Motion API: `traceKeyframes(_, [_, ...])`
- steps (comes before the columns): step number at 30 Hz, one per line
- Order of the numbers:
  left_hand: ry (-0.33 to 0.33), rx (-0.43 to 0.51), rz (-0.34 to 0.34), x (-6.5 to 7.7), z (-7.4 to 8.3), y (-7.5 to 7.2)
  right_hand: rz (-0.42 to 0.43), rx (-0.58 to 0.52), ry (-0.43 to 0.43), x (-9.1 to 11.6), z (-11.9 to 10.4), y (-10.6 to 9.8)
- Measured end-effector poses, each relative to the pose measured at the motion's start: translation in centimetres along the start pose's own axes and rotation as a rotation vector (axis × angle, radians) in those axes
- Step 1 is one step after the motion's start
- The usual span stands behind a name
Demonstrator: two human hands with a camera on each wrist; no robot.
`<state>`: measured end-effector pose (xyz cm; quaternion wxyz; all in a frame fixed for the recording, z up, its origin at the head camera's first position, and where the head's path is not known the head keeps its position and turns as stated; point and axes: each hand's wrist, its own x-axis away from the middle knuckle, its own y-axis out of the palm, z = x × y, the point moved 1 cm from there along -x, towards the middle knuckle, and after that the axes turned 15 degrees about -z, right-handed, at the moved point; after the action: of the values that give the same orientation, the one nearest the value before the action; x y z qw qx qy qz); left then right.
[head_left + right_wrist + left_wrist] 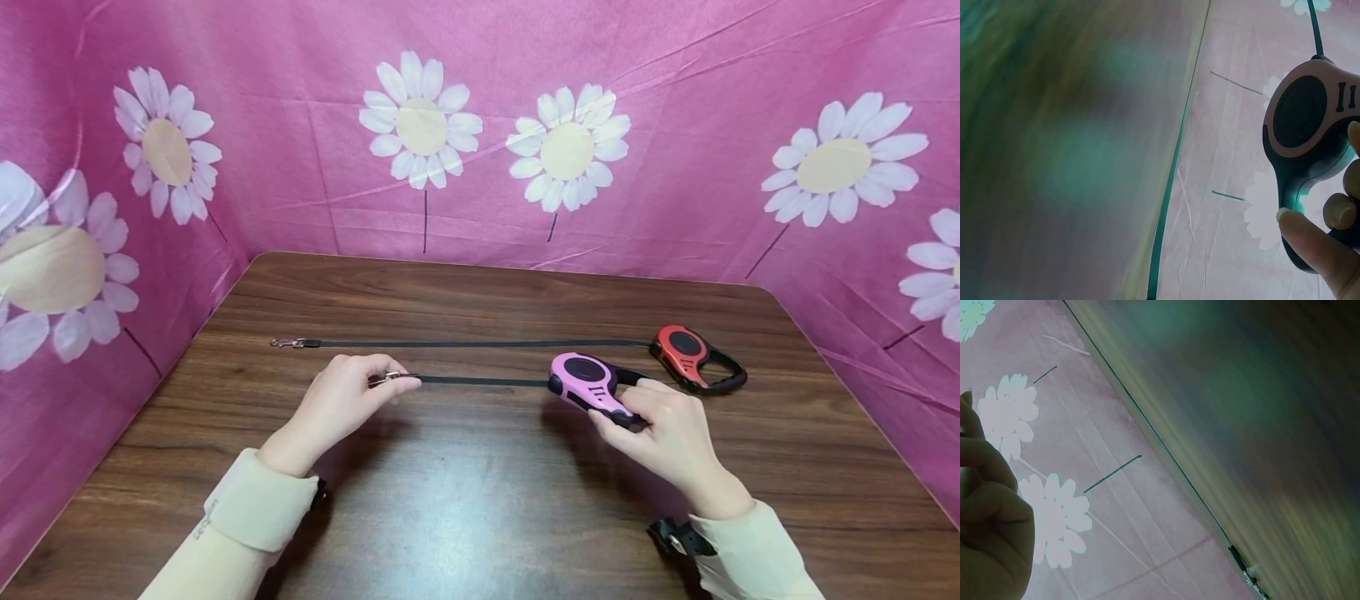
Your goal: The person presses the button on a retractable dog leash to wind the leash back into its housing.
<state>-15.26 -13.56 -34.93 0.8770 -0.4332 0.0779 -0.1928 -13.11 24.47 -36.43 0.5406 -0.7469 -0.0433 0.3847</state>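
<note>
A pink and black retractable dog leash (583, 383) is gripped by its handle in my right hand (667, 429). Its dark strap (483, 382) runs out to the left above the table. At the strap's far end my left hand (348, 396) pinches the metal clip (392, 377), which the fingers partly cover. Beyond it lies a red and black retractable leash (681, 350), its strap (480, 343) stretched left across the table to a metal clip (287, 342). The right wrist view shows the pink leash's casing (1300, 112) with fingers around the handle.
Everything lies on or above a brown wood-grain table (450, 500) with rounded back corners. A pink cloth (285, 150) printed with white daisies stands around its back and sides. Black bands (678, 537) circle the wrists.
</note>
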Motion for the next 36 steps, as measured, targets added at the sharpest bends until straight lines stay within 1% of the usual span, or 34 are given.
traceKeyframes(5, [0.024, -0.033, 0.017, -0.3, 0.2, 0.2, -0.011, -0.013, 0.006, -0.2, -0.2, 0.2])
traceKeyframes(12, [-0.012, -0.066, 0.004, -0.4, 0.7, 0.4, -0.007, -0.019, 0.005, -0.2, -0.4, 0.3])
traceKeyframes(22, [-0.004, -0.045, -0.002, -0.6, 1.3, 0.7, -0.006, -0.021, -0.011, -0.4, -0.7, 0.4])
traceKeyframes(29, [-0.011, -0.025, -0.029, -0.7, 1.9, 0.8, -0.011, -0.013, -0.023, -0.5, -0.9, 0.4])
traceKeyframes(33, [-0.007, -0.026, -0.026, -0.7, 2.1, 0.8, 0.017, 0.003, -0.053, -0.7, -1.0, 0.4])
traceKeyframes(36, [-0.002, -0.027, -0.024, -0.7, 2.2, 0.8, 0.066, 0.017, -0.085, -0.9, -1.1, 0.5])
